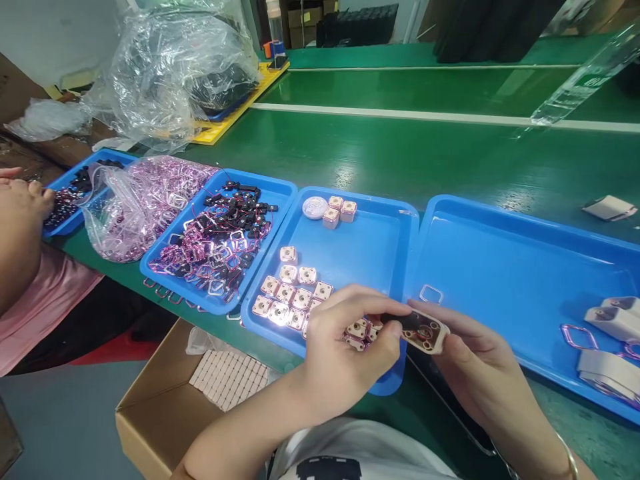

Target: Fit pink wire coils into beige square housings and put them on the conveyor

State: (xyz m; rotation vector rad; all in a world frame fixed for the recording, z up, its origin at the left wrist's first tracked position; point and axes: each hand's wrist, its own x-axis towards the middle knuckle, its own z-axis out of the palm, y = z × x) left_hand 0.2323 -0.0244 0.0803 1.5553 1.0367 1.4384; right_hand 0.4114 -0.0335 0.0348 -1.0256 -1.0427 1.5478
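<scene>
Holding a small beige housing (424, 331) between both hands, I work just above the near edge of the green tabletop (400, 153), over the seam where 2 blue trays meet. My right hand (475, 357) cradles the housing from below and behind, fingers curled narrowly around its right end. My left hand (345, 337) closes in a pinch at its left end, thumb and forefinger pressed onto what looks like a dark insert sitting in the housing's open face; I cannot tell whether that insert is fully seated.

The housing's long axis runs left to right across my view, dipping a little toward the right. Its open face points up and toward me, showing small round holes and a dark interior.

To do this step well, I judge that I should keep the housing level and firmly backed by my right hand while the left presses straight down, not at a slant, so that the small part seats evenly and nothing pops loose.

Under my left hand sits the middle tray (380, 233), with rows of small square pieces (293, 293) shining under the light. The right-hand tray (500, 267) holds a thin wire loop (431, 294) near my fingers and more housings at its far right. Another tray (250, 200) on the left carries pink wire loops and black parts. Another person's arm (20, 240) shows at the far left edge.
</scene>
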